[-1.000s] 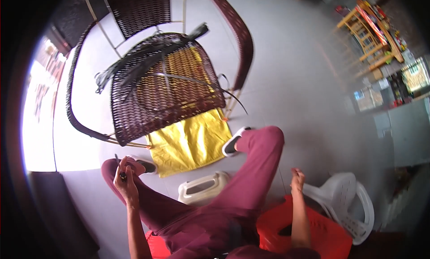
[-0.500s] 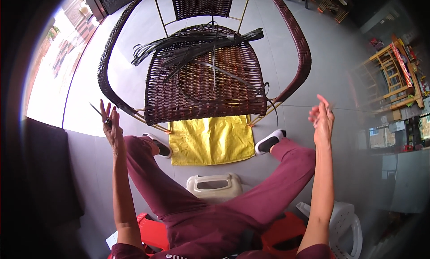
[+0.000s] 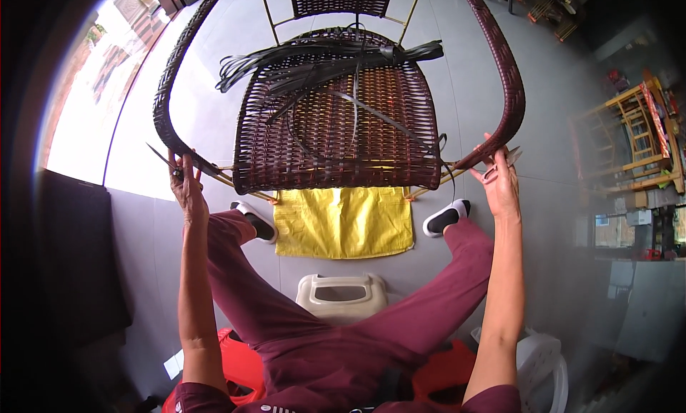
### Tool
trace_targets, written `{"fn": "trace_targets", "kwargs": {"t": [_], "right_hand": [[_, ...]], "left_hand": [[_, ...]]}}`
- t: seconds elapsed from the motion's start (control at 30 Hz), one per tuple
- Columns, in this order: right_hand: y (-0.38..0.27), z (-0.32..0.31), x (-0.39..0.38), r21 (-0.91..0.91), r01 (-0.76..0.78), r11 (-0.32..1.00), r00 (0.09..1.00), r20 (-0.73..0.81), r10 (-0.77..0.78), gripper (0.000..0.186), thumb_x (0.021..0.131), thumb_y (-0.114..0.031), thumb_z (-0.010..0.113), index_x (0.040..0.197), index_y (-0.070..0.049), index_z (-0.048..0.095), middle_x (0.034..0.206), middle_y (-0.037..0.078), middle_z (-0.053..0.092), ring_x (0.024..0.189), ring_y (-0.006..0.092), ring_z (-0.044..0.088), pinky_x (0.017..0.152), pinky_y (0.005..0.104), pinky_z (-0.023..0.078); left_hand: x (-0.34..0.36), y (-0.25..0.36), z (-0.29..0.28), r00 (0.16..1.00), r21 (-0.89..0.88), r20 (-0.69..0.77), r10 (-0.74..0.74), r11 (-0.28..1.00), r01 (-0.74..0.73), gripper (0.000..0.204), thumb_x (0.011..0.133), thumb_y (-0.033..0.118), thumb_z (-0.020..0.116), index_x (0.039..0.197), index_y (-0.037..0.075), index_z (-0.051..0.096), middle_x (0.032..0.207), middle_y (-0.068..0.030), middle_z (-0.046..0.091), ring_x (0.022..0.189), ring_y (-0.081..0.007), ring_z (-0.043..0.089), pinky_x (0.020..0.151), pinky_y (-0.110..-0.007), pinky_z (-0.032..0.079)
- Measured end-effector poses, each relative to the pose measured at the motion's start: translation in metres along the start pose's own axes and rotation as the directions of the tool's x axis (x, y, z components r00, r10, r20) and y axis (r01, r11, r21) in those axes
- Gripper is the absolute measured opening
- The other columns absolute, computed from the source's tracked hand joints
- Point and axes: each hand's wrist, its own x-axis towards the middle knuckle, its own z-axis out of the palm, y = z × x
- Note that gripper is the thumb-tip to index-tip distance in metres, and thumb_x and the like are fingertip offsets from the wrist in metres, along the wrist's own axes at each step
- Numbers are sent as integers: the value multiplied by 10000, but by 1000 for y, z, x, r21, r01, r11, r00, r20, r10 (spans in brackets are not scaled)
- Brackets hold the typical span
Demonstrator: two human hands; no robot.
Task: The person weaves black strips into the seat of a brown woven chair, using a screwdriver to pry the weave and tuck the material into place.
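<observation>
Grey floor under a dark woven rattan chair (image 3: 339,120), left hand (image 3: 186,188) pinching small cutters (image 3: 171,168) at its left armrest, right hand (image 3: 500,184) closed around the right armrest end — loose strips (image 3: 321,56) piled on the seat, yellow sack (image 3: 343,222) below.

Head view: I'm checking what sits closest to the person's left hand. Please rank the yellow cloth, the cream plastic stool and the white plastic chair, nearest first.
From the left hand:
1. Yellow cloth, on the floor under the woven seat's front edge.
2. Cream plastic stool, between the legs.
3. White plastic chair, far lower right.

1 wicker chair (image 3: 336,127), 1 strip bundle (image 3: 321,59), 1 yellow cloth (image 3: 343,224), 2 shoes (image 3: 446,216), maybe 2 red stools (image 3: 239,363).
</observation>
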Motion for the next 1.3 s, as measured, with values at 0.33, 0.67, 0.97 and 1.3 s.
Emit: {"fn": "trace_targets", "kwargs": {"t": [0.33, 0.67, 0.97, 1.3], "right_hand": [[5, 11, 9, 65, 111, 992, 988, -119, -102, 294, 922, -399, 548, 1093, -162, 515, 934, -57, 504, 881, 69, 484, 773, 319, 451], [8, 16, -1, -14, 137, 990, 952, -276, -136, 287, 944, -352, 505, 1138, -141, 509, 976, 0, 516, 924, 119, 510, 850, 360, 454], [78, 38, -115, -559, -89, 824, 942, -316, -112, 170, 939, -163, 483, 994, -49, 597, 674, -20, 498, 623, 77, 481, 599, 266, 414], [309, 39, -99, -929, -365, 57, 780, -272, 564, 298, 903, -263, 434, 1056, -66, 597, 1103, 191, 619, 1018, 373, 588, 849, 458, 469]], "left_hand": [[14, -5, -4, 996, 51, 86, 16, 999, -20, 587, 879, 296, 654, 1384, 148, 395, 902, 67, 530, 827, -46, 513, 768, -270, 455], [9, -6, -18, 994, 120, 105, 44, 991, -57, 519, 922, 259, 585, 1379, 124, 382, 1098, -43, 568, 1008, -142, 568, 850, -332, 491], [-89, 54, -21, 994, 232, 94, 59, 970, -79, 217, 961, 161, 508, 1110, 13, 560, 733, 21, 498, 606, -29, 411, 543, -159, 348], [-229, -8, 14, 727, 566, 460, -510, 799, 203, 99, 868, 102, 608, 851, 6, 626, 633, 55, 489, 554, -29, 373, 482, -217, 280]]}}
